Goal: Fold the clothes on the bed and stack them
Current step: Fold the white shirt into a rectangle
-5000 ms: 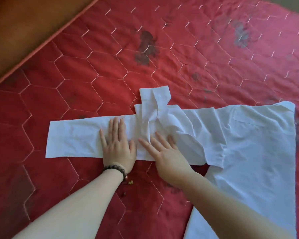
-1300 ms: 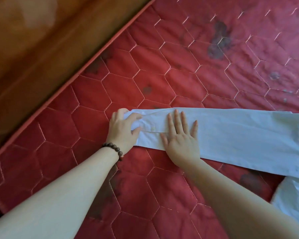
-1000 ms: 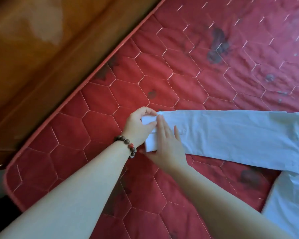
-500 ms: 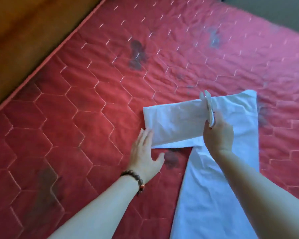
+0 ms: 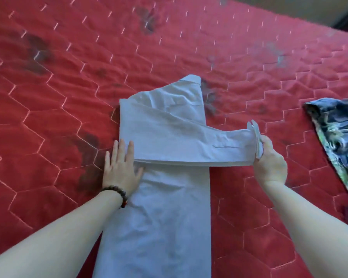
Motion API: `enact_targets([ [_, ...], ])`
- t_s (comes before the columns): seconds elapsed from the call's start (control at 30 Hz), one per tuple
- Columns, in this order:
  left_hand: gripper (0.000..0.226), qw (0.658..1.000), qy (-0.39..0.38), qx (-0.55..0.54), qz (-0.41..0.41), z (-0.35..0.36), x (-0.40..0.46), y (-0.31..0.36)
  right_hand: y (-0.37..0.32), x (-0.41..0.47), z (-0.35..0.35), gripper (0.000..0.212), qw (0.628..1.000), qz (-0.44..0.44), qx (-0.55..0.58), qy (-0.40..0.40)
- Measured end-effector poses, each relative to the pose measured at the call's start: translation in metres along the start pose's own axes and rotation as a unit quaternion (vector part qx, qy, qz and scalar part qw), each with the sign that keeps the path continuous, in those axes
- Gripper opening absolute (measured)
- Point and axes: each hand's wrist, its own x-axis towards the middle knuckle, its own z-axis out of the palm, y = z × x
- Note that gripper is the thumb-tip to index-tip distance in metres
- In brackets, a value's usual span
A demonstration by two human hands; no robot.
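Note:
A white shirt (image 5: 165, 207) lies lengthwise on the red quilted bed (image 5: 48, 97), its body folded into a long narrow strip that runs toward me. Its sleeve (image 5: 189, 143) is drawn across the body to the right. My right hand (image 5: 269, 163) pinches the sleeve's cuff just past the body's right edge, lifted a little off the bed. My left hand (image 5: 120, 167) lies flat with fingers spread on the shirt's left edge, at the sleeve's fold. A beaded bracelet is on that wrist.
A dark patterned garment (image 5: 338, 135) lies on the bed at the right edge of view. The quilt carries dark stains. Beyond the bed's far right corner a strip of floor (image 5: 309, 9) shows.
My right hand has carried the sleeve cuff from the far left across the shirt body to the right. My left hand has moved onto the shirt's left edge. The view swung right.

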Motion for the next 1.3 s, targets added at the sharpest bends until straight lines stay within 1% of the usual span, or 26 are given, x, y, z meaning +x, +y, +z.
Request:
enact_targets([
  [0.1,0.080,0.999,0.016,0.014,0.024,0.002,0.007,0.010,0.031,0.000,0.008,0.052,0.999,0.030,-0.007,-0.031],
  [0.2,0.070,0.997,0.036,0.040,0.061,0.003,0.010,0.020,0.040,-0.005,0.014,0.065,0.997,0.052,0.039,-0.048],
  [0.23,0.068,0.995,0.035,0.054,0.072,0.003,0.011,0.022,0.041,-0.007,0.015,0.072,0.998,0.040,0.025,-0.036],
  [0.3,0.064,0.993,0.029,0.079,0.088,0.004,0.013,0.025,0.038,-0.011,0.015,0.081,0.998,-0.009,-0.056,-0.012],
  [0.37,0.064,0.990,0.029,0.094,0.099,0.003,0.014,0.026,0.029,-0.013,0.016,0.079,0.993,-0.053,-0.105,-0.011],
  [0.43,0.068,0.989,0.039,0.099,0.098,0.001,0.015,0.023,0.008,-0.013,0.020,0.073,0.990,-0.098,-0.093,-0.042],
  [0.57,0.080,0.990,0.054,0.095,0.094,-0.002,0.023,0.008,-0.060,-0.007,0.042,0.063,0.968,-0.190,-0.042,-0.156],
  [0.63,0.086,0.989,0.065,0.083,0.106,-0.002,0.028,-0.002,-0.103,0.000,0.056,0.061,0.958,-0.228,-0.011,-0.171],
  [0.7,0.091,0.988,0.074,0.061,0.119,0.003,0.030,-0.010,-0.145,0.010,0.070,0.062,0.952,-0.248,0.023,-0.177],
  [0.8,0.094,0.986,0.096,-0.002,0.137,0.013,0.029,-0.017,-0.188,0.029,0.090,0.066,0.955,-0.231,0.024,-0.183],
  [0.87,0.096,0.984,0.105,-0.035,0.137,0.017,0.030,-0.020,-0.198,0.041,0.099,0.060,0.965,-0.209,-0.003,-0.156],
  [0.93,0.097,0.984,0.101,-0.047,0.139,0.018,0.030,-0.022,-0.195,0.047,0.101,0.051,0.972,-0.195,-0.051,-0.119],
  [0.97,0.096,0.984,0.101,-0.049,0.141,0.018,0.030,-0.023,-0.189,0.049,0.101,0.049,0.972,-0.193,-0.076,-0.112],
  [1.03,0.093,0.983,0.100,-0.050,0.143,0.018,0.031,-0.023,-0.173,0.053,0.099,0.050,0.969,-0.181,-0.113,-0.123],
  [1.1,0.085,0.983,0.099,-0.051,0.143,0.018,0.030,-0.023,-0.157,0.057,0.095,0.049,0.967,-0.177,-0.129,-0.133],
  [1.17,0.073,0.984,0.093,-0.057,0.140,0.017,0.030,-0.022,-0.144,0.061,0.091,0.047,0.966,-0.176,-0.109,-0.152],
  [1.27,0.070,0.985,0.084,-0.066,0.132,0.018,0.030,-0.022,-0.125,0.064,0.084,0.053,0.972,-0.148,-0.022,-0.180],
  [1.3,0.069,0.985,0.087,-0.070,0.132,0.019,0.030,-0.022,-0.119,0.064,0.082,0.054,0.972,-0.146,-0.011,-0.183],
])
